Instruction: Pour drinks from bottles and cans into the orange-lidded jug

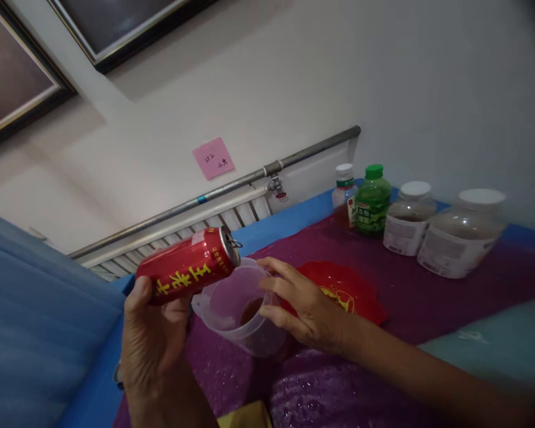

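My left hand (149,342) is wrapped round a red drink can (185,266) with yellow characters. The can lies almost level in the air, its opened top with raised tab facing right, just above a clear plastic jug (232,328). Brown liquid (252,311) stands in the bottom of the jug; no stream from the can is visible. My right hand (305,306) grips the jug's right side, its fingers over the rim; part of its hold is hidden. Right behind this hand sits a red scalloped dish (361,291) with a yellow design.
On a purple cloth (321,386) along the back right stand a small white-capped bottle (344,196), a green bottle (373,205) and two clear white-lidded jars (408,220). A yellow item (245,416) lies at the front. Blue curtain (31,333) hangs left; a radiator (249,211) is behind.
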Available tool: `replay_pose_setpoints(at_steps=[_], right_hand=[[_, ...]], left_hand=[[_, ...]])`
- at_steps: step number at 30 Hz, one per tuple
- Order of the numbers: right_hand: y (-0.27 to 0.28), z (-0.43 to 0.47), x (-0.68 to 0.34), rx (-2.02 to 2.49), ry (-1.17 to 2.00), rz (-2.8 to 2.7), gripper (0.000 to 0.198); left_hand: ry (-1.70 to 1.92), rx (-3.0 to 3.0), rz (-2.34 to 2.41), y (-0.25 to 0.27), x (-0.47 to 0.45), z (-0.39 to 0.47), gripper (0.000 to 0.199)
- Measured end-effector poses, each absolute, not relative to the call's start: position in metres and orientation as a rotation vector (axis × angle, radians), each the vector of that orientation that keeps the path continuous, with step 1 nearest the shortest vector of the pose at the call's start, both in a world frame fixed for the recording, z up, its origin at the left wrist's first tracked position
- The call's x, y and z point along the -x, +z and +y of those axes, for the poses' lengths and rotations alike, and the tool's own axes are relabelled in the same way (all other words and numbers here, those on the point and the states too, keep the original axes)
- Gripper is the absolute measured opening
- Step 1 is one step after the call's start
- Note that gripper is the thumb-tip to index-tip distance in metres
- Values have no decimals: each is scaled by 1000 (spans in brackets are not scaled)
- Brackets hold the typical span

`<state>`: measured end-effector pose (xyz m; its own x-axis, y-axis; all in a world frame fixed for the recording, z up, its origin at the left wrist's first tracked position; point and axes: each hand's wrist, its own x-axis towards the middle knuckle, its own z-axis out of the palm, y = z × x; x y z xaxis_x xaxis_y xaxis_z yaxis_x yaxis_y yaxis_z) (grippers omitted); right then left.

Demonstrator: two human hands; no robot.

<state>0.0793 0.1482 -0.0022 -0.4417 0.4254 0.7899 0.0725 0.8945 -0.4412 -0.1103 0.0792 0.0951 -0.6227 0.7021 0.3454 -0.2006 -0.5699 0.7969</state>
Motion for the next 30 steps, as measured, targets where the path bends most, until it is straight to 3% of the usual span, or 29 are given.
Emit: replay_pose_setpoints(at_steps=[9,17,24,30], right_hand=[[-1,148,-80,383,432,-2002,27],[1,148,-79,365,436,-1988,26],[4,150,-80,373,405,-2019,23],[7,153,-82,371,364,-2079,22]], left_hand=[[2177,-521,786,101,84,107,12],[1972,-506,863,133,71,107,29],[2242,-563,691,131,99,40,26],[2296,-499,743,71,146,-61,37]])
